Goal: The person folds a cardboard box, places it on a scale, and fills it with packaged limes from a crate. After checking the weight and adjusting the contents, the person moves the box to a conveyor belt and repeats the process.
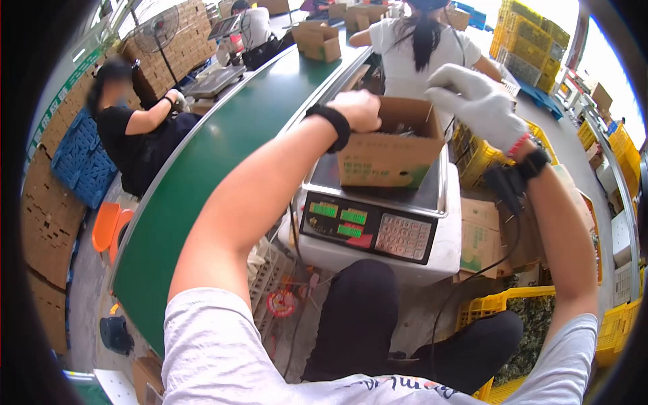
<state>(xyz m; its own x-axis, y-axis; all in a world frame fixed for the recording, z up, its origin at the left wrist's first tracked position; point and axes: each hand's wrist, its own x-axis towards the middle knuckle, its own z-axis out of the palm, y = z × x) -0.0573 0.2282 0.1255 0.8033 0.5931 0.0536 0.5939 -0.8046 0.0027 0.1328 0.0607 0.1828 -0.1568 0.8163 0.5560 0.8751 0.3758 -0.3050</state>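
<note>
An open cardboard box [385,160] with green print stands on the metal platform of a digital scale [368,226], and dark contents show inside it. My left hand [358,110], bare with a black wristband, is at the box's left rim, its fingers curled; what they grip, if anything, is hidden. Above the right rim is my right hand [476,104] in a white glove, fingers bent and apart, holding nothing. The scale's green displays are lit, and it rests on a white block [310,250].
A green conveyor [202,175] runs along the left, with a box [316,42] on it. One person [128,121] sits beyond it; another [422,50] is just ahead. Yellow crates [499,297] stand at the right. A black cable [466,278] hangs by my right forearm.
</note>
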